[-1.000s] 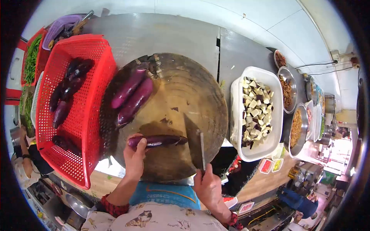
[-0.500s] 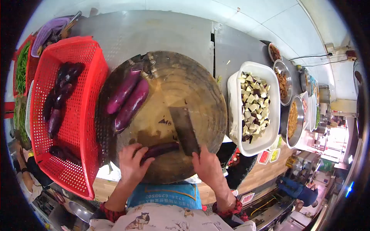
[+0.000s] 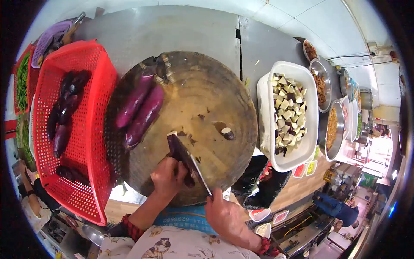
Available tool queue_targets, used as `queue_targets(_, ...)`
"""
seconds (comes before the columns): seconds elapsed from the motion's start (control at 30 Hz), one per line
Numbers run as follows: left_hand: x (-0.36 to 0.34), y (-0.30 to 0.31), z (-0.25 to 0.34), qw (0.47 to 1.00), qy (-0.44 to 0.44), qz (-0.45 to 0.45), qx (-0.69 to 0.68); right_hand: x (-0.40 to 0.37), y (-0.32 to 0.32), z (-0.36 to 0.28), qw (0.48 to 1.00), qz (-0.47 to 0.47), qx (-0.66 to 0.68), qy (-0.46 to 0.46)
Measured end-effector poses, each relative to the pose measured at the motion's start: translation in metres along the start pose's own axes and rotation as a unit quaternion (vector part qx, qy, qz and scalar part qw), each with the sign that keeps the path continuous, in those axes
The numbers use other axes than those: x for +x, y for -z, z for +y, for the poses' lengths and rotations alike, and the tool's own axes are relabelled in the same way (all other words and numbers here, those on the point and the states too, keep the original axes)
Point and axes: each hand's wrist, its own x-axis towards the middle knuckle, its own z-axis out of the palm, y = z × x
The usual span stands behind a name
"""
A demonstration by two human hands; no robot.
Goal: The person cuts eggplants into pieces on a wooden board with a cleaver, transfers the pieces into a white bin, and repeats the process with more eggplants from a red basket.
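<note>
My left hand [image 3: 169,176] is closed around a dark purple eggplant [image 3: 173,143], its pale cut end pointing away from me. Gripped in my right hand [image 3: 222,211] is a cleaver [image 3: 192,166], its blade edge-on to the camera and running along the eggplant's right side. Both are over a round wooden chopping block [image 3: 215,95]. A short cut-off eggplant end [image 3: 227,134] lies on the block's right half. Two whole eggplants [image 3: 145,114] rest side by side at the left, and small dark scraps dot the middle.
Left of the block stands a red basket [image 3: 101,129] holding several eggplants. A white tub [image 3: 265,116] of eggplant chunks is on the right, with metal bowls [image 3: 338,149] of food beyond it. Another person [image 3: 340,211] is at far right; someone else's arm [image 3: 26,183] shows at far left.
The eggplant has swung from lying crosswise to pointing away from me, and a cut-off end now lies to the right. The cleaver has turned from broadside to edge-on against the eggplant.
</note>
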Motion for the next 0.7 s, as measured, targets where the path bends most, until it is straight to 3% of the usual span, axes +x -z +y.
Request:
queue_targets(0.07, -0.005, -0.004, -0.009, 1.0, 0.009, 0.004, -0.019, -0.006, -0.004, 0.001, 0.999, -0.041, -0.006, -0.016)
queue_targets(0.17, -0.008, -0.009, -0.016, 0.992, 0.09, -0.04, -0.077, -0.009, -0.004, -0.001, 0.995, -0.08, 0.026, -0.055)
queue_targets(0.23, -0.003, -0.005, -0.008, 1.0, 0.001, 0.01, -0.026, -0.007, 0.001, -0.006, 0.994, -0.085, 0.027, -0.058)
queue_targets(0.43, 0.001, -0.002, -0.007, 0.999, -0.031, 0.007, 0.019, 0.007, 0.006, -0.005, 0.991, -0.112, 0.029, -0.062)
queue_targets(0.5, 0.003, -0.001, -0.005, 0.999, -0.032, -0.002, 0.013, 0.025, 0.007, -0.004, 0.988, -0.131, 0.037, -0.068)
queue_targets(0.57, 0.003, 0.001, -0.006, 0.999, -0.038, -0.009, 0.012, 0.046, -0.006, -0.009, 0.995, -0.086, 0.04, -0.005)
queue_targets(0.67, -0.001, 0.007, -0.005, 0.999, -0.021, -0.031, 0.017, 0.043, -0.032, -0.012, 0.997, -0.067, -0.008, -0.038)
queue_targets(0.7, -0.002, 0.013, 0.001, 0.998, 0.03, -0.05, 0.005, 0.038, -0.036, -0.014, 0.997, -0.065, -0.001, -0.044)
